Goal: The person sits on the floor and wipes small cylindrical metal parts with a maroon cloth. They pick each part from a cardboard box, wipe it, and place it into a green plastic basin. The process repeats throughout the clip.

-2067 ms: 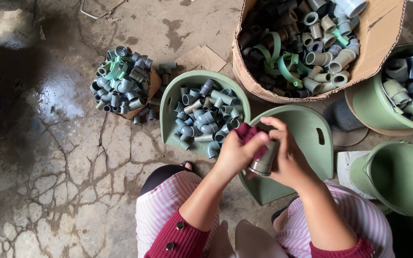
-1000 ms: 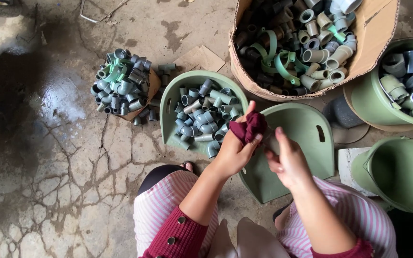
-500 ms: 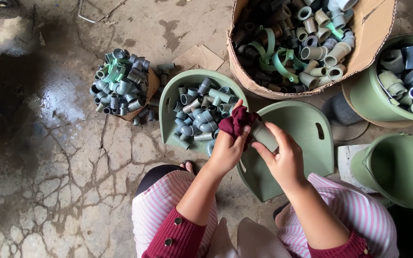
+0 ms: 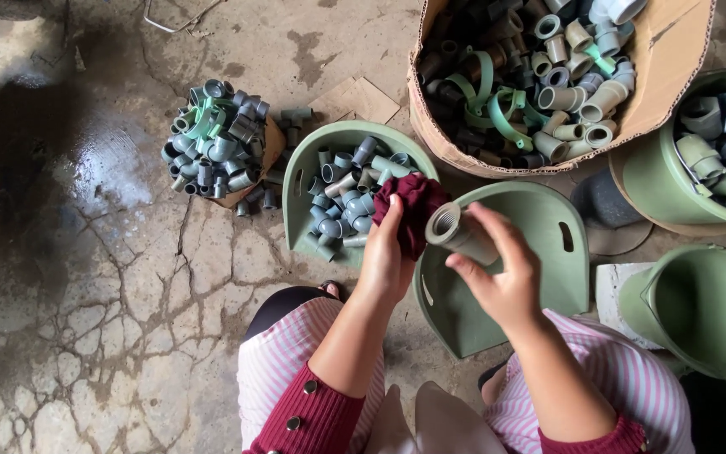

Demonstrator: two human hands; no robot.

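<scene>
Holding a dark red rag [image 4: 412,212] in your left hand [image 4: 386,256], your right hand [image 4: 502,277] grips one grey pipe fitting [image 4: 457,233]; heaps remain in the cardboard box [image 4: 674,80].

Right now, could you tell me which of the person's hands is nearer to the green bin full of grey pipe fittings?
Left. The left hand, clutching a dark red cloth, overlaps the green bin at its near rim. The right hand, holding a grey pipe fitting, is farther right, over an empty green bin.
</scene>
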